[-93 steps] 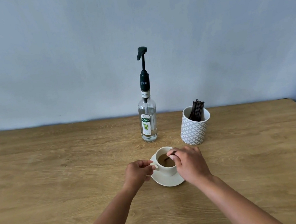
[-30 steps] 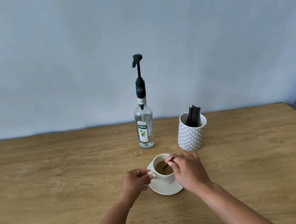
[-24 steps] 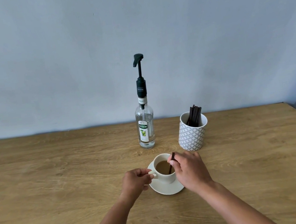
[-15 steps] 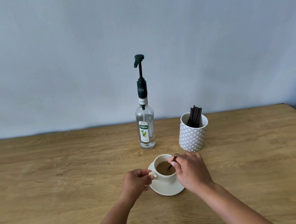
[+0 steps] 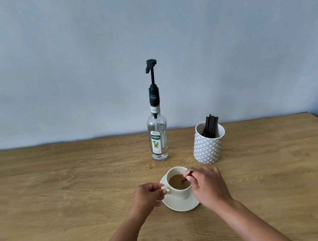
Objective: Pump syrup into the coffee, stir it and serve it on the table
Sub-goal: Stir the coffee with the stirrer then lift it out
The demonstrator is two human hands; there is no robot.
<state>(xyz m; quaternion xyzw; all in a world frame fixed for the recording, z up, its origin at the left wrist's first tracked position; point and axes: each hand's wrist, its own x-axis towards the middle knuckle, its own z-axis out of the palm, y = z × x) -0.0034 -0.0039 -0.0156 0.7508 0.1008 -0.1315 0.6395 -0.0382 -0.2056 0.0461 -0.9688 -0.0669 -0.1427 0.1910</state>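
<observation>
A cream cup [image 5: 182, 192] of light-brown coffee sits on a matching saucer [image 5: 180, 206] near the table's front middle. My left hand [image 5: 146, 196] pinches the cup's handle on its left side. My right hand [image 5: 207, 185] rests over the cup's right rim and holds a thin dark stirrer [image 5: 185, 177], whose lower end dips into the coffee. Behind the cup stands a clear syrup bottle [image 5: 158, 141] with a dark pump head [image 5: 151, 64], untouched.
A white patterned holder [image 5: 208, 148] with several dark stirrers stands right of the bottle. The wooden table [image 5: 62, 196] runs back to a pale blue wall, and its right edge shows at far right.
The stirrer's tilt keeps changing inside the cup as my right hand shifts slightly at the rim. My left hand stays on the handle. Cup, saucer and bottle stay put.
</observation>
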